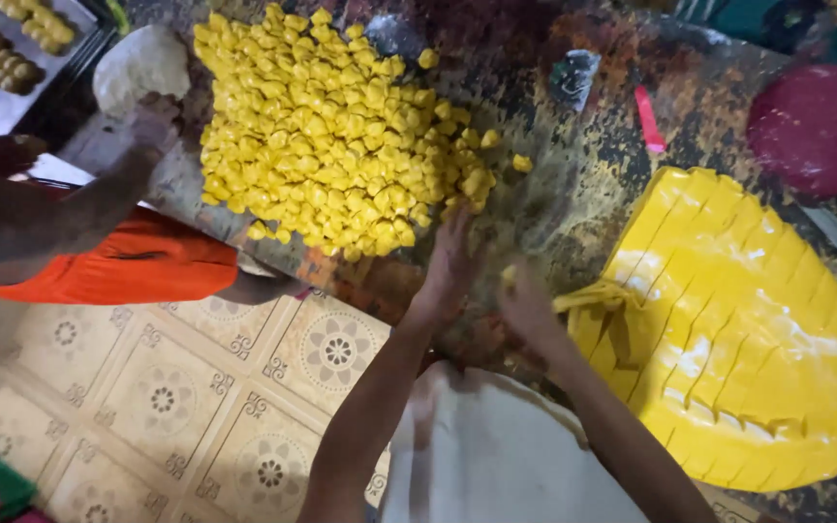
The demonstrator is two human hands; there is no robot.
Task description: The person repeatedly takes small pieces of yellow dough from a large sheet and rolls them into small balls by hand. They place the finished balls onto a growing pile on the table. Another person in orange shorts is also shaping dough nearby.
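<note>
Left hand [449, 266] at yellow dough pieces [331, 131]; right hand [527, 308] blurred, perhaps pinching.

A sweet-making kitchen: a stained counter [573, 194] carries heaped yellow dough pieces [331, 136], a scored yellow dough sheet [748, 329], and a tray of shaped sweets [2, 58] far left.
</note>
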